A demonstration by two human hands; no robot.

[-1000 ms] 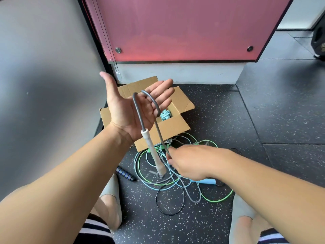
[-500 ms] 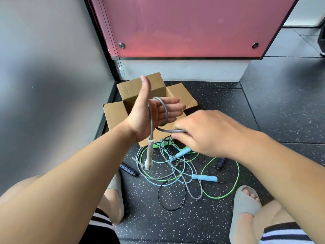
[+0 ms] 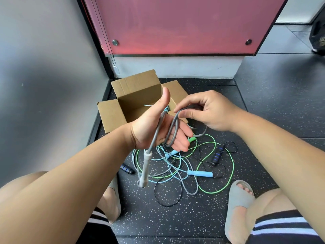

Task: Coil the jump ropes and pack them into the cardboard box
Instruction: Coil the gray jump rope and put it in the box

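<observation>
- The grey jump rope (image 3: 155, 136) is in my hands, up over the pile. The other ropes lie tangled on the floor (image 3: 193, 222), with the cardboard box (image 3: 114, 117) at 12 o'clock from them.
- My left hand (image 3: 151, 131) is flat, thumb up and fingers straight. The cord lies wound across the palm and nothing is clenched.
- My right hand (image 3: 214, 111), at 3 o'clock from the left, has thumb and fingertips pinched on the cord to feed a loop over.
- Handling: the cord looks light, rubbery and a bit springy. It holds round bends, so I judge the loops will try to open unless kept under tension.
- The grey handle (image 3: 145, 168) hangs at 6 o'clock below my left palm. It is rigid and the heaviest part, so likely to swing.
- Hold: pinch the cord close to the coil, not far down the slack, and pin the wraps with the left thumb.
- Count, ropes: one grey in hand. On the floor are one green rope (image 3: 232, 164), one light blue rope (image 3: 200, 173) and one black rope (image 3: 217, 155). A teal rope (image 3: 166, 108) shows inside the box.
- Count, handles seen: one grey, two light blue, two dark with blue bands, one green. I cannot see the second grey or second green handle.
- Risk: the grey slack runs through the pile and may snag.
</observation>
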